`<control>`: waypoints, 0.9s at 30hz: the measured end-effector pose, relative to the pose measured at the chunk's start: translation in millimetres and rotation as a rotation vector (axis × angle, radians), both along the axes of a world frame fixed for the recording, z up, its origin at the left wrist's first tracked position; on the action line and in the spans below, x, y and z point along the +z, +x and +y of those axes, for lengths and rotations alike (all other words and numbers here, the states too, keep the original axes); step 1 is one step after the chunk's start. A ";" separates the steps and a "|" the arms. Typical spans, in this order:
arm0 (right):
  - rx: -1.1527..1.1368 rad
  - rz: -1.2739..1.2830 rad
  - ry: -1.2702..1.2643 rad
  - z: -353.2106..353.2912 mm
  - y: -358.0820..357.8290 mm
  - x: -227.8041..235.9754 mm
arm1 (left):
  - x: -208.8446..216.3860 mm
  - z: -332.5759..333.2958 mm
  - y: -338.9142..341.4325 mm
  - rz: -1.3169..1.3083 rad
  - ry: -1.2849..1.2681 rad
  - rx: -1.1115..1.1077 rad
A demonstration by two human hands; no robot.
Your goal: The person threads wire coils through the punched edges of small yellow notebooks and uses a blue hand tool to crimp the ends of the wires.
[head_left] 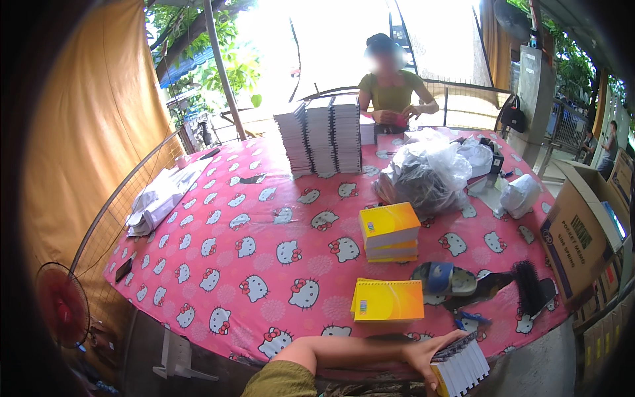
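My left hand (422,357) reaches across to the right at the table's near edge. It is closed round a bundle of spiral notebooks (462,372), which shows white page edges, dark spiral bindings and a bit of yellow cover underneath. My right hand is out of sight. Just beyond the left hand lies a low pile of yellow-orange spiral notebooks (389,302). Farther back stands a taller pile of the same notebooks (390,228). To the right of the low pile are a blue and grey slipper (447,278) and a blue-handled item (471,318) that I cannot make out.
Tall stacks of spiral-bound pads (321,137) stand at the far side of the pink table (264,311). Plastic bags (426,172) lie right of them. A black brush (527,284) and a cardboard carton (562,245) are at right. Across the table, a person (391,92) handles something pink.
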State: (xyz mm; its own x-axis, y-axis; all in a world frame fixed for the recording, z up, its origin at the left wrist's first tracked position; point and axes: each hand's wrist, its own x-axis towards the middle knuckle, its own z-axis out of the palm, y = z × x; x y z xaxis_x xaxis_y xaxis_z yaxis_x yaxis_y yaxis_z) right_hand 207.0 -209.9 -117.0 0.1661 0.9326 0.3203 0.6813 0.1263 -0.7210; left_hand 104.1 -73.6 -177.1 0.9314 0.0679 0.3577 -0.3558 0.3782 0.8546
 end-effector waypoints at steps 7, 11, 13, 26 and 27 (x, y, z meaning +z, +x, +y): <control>-0.067 -0.015 0.426 -23.9 5.9 66.8 | -0.2 -3.7 -0.2 -0.025 -0.010 0.035; 0.081 -0.801 -0.231 -25.5 17.3 58.9 | 5.6 3.5 -4.1 -0.063 0.237 0.226; 0.094 -0.505 -0.021 -28.8 25.9 57.8 | 4.2 0.6 -2.6 -0.012 0.087 0.097; 0.439 -0.275 -0.134 -0.4 30.4 8.4 | 56.6 -37.9 -42.8 -0.032 0.096 0.619; 0.531 -0.286 -0.096 4.2 27.6 8.5 | 70.6 -45.5 -59.3 -0.043 0.197 0.792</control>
